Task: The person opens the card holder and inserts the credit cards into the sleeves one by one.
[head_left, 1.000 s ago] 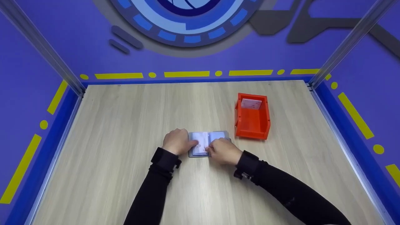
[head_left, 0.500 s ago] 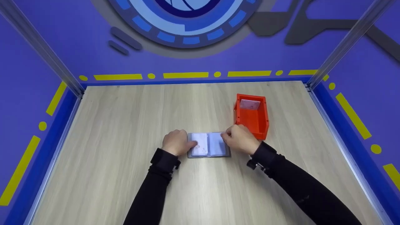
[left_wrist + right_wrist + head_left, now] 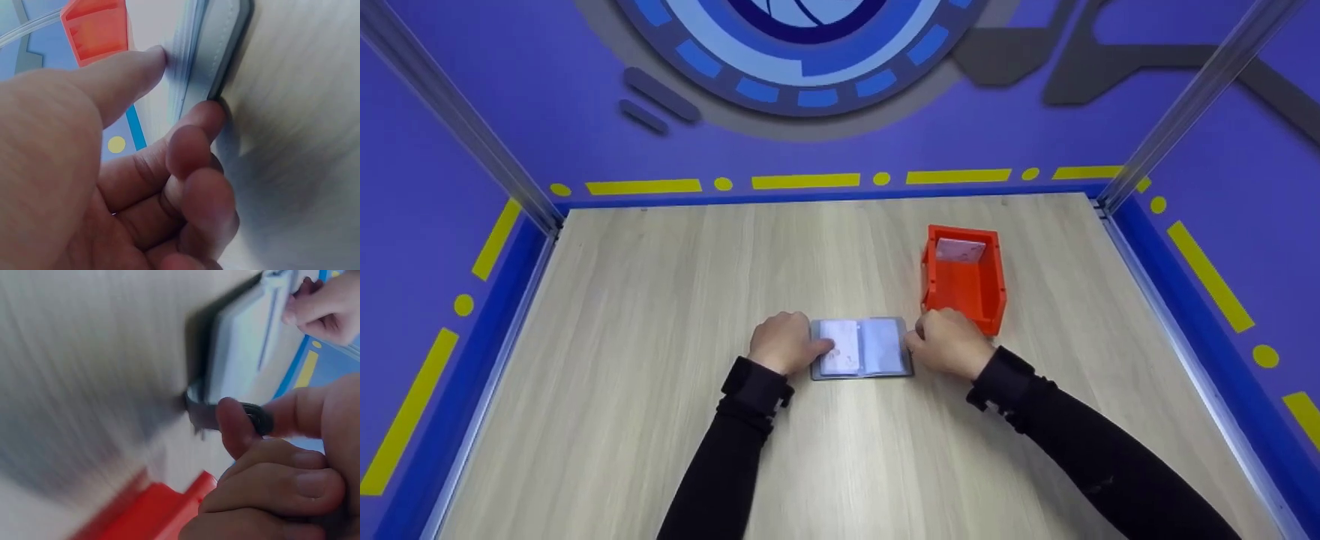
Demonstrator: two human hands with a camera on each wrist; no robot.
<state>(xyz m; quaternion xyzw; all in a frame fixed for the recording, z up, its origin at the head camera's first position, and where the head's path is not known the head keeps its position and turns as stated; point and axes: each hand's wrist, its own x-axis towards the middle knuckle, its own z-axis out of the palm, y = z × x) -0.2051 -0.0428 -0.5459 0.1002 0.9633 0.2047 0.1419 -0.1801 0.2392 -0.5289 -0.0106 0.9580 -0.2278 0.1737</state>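
A small grey card holder (image 3: 883,346) with clear plastic sleeves lies opened flat on the table, a pale printed card showing in its left sleeve. At its left edge, my left hand (image 3: 785,343) grips it, thumb over the sleeves; in the left wrist view the index fingertip (image 3: 209,117) meets the stitched cover edge. On the other side, my right hand (image 3: 952,343) pinches the holder's dark closure strap (image 3: 203,415) between thumb and forefinger. The head view hides most of this strap behind the fingers.
A red bin (image 3: 964,281) stands just beyond my right hand, a pale pink card (image 3: 960,250) leaning against its far wall. Blue panels (image 3: 825,161) enclose the wooden table (image 3: 675,262) at the back and both sides.
My right hand has left the middle of the card holder and moved right to its outer edge, uncovering the right sleeve. The left hand has kept its place.
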